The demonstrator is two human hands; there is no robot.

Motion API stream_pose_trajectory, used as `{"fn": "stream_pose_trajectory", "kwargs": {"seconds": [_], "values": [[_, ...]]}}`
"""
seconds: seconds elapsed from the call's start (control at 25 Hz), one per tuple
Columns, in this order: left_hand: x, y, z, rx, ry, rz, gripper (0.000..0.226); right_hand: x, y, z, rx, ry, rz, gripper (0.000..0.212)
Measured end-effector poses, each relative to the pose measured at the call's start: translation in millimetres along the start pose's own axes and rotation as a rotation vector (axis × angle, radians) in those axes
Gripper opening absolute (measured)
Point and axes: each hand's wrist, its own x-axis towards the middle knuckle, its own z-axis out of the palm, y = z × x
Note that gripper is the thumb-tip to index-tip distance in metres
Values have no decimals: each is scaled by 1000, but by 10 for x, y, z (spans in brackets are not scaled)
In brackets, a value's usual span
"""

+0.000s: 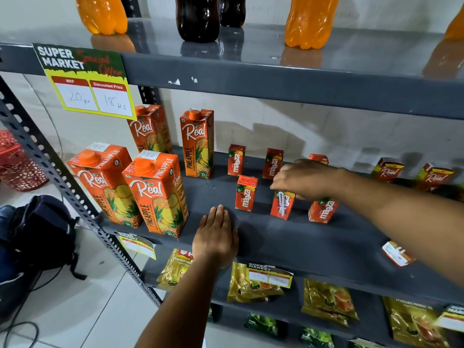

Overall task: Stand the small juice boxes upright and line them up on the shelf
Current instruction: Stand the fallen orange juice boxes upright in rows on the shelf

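Grey metal shelf (288, 237), mid level; left hand (216, 237) lies flat, palm down, fingers together, on the bare front part of the shelf, holding nothing; it's just right of the front pineapple carton (157, 194) and in front of the small boxes.

Right hand (305, 178) reaches in from the right, fingers curled down over the top of the middle front juice box (282, 204); fingertips touch its top edge; box stands slightly tilted, straw side facing the camera; can't tell if it's a firm grip or just a touch.

Small Maaza boxes, front row: left front box (246, 194) upright, well apart from the left hand; middle one under the right hand; right front box (324, 212) leaning, partly hidden under the wrist.

Back row: back left box (236, 160) and back middle box (273, 164) upright, near the wall; a third back box (319, 159) mostly hidden behind the right hand.

Further right at the back, two small Real boxes (388, 169) (434, 175), both upright, well apart from the Maaza group.

Left side of the shelf: four tall Real pineapple cartons, two front, two behind; back right carton (198, 144) stands just beside the back left box.

Price tag (86, 80) hangs on the edge of the upper shelf, reads 20 rs and 18 rs; orange bottles (310, 21) and dark bottle (198, 18) stand above; packets (329, 301) on the shelf below.
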Motion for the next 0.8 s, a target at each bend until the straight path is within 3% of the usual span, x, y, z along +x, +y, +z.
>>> {"fn": "stream_pose_trajectory", "kwargs": {"seconds": [0.2, 0.44, 0.64, 0.8], "values": [[3, 1, -9, 8, -15, -7, 64, 73, -108, -84, 190, -152, 359, 46], [2, -4, 5, 5, -11, -10, 64, 244, -272, -68, 370, -140, 643, 52], [10, -32, 18, -9, -38, 8, 65, 65, -199, -75, 427, 37, 666, 67], [25, -36, 23, -20, -25, 0, 65, -326, 185, 11, 568, 216, 842, 80]]}}
